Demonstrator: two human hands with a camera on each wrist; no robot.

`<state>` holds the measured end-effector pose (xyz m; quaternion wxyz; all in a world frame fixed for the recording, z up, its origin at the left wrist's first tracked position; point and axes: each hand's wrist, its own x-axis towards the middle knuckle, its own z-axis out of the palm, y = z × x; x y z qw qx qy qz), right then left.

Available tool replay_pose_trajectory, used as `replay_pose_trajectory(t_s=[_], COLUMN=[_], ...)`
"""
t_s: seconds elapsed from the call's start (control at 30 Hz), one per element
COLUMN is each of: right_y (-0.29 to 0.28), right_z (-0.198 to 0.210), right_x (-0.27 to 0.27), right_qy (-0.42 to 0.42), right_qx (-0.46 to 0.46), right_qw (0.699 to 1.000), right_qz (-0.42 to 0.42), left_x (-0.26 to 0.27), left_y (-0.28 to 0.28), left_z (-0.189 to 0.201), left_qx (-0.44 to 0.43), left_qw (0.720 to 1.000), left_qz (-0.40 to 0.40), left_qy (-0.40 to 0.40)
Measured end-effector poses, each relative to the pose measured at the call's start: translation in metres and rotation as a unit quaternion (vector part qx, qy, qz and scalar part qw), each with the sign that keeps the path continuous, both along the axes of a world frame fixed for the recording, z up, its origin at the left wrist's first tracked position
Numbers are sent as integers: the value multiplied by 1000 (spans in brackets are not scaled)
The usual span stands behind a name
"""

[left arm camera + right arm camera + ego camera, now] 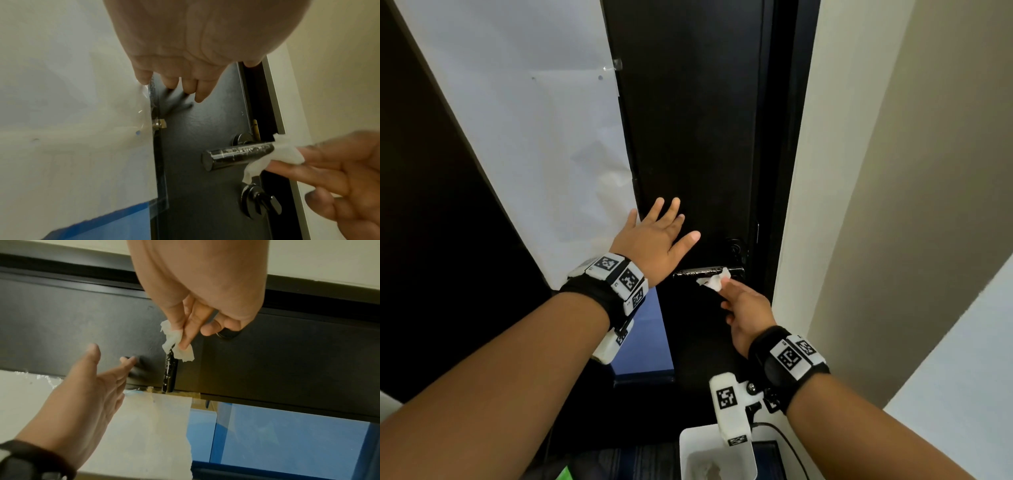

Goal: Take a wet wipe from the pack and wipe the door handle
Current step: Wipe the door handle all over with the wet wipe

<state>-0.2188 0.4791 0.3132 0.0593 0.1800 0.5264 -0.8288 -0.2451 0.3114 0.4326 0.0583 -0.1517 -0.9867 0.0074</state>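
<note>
White wet wipe (pixel 711 281) sits pinched in the right hand (pixel 744 313) against the door handle (pixel 697 273); left hand (pixel 654 245) spreads flat on the door (pixel 688 120). Left-wrist view: residue speckles the lever, so press firmly. Right-wrist view: wrap the bar fully, I'd judge.

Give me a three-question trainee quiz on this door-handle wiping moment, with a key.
1. True or false: the left hand holds the wet wipe.
2. Multiple choice: where on the door handle is the wipe? A) at its free end B) near the end by the door's edge C) not touching it
3. Fill in: the white bin on the floor sits below the ____ hand.

Key:
1. False. The right hand pinches the wipe; the left hand is spread flat toward the door.
2. B. The speckled free end is uncovered.
3. right
</note>
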Motion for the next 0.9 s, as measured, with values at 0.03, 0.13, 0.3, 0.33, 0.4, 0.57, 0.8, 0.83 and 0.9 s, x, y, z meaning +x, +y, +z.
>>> replay_pose_trajectory(t_s=[0.03, 0.13, 0.3, 0.33, 0.4, 0.57, 0.8, 0.83, 0.9], right_y=[-2, -13, -31, -32, -29, 8, 31, 31, 31], right_z=[4, 17, 20, 14, -8, -78, -141, -149, -166], right_x=[1, 5, 12, 14, 19, 35, 47, 47, 48], right_qy=[4, 6, 44, 57, 75, 92, 25, 17, 7], right_qx=[2, 10, 94, 125, 209, 481, 541, 545, 551], right_qw=[1000, 999, 986, 978, 959, 836, 787, 782, 772], right_qz=[7, 31, 133, 155, 173, 246, 294, 301, 316], left_x=[2, 7, 18, 19, 26, 42, 62, 66, 73], left_y=[-1, -3, -4, -5, -7, -11, -16, -15, -13], left_z=[-2, -10, -17, -17, -16, -17, -65, -78, -105], left_qx=[-1, 13, 56, 64, 89, 156, 273, 287, 307], left_qw=[1000, 999, 997, 996, 994, 981, 938, 934, 930], left_qz=[5, 24, 47, 51, 60, 77, 88, 97, 110], left_qy=[-4, -22, -29, -27, -21, 80, 193, 191, 171])
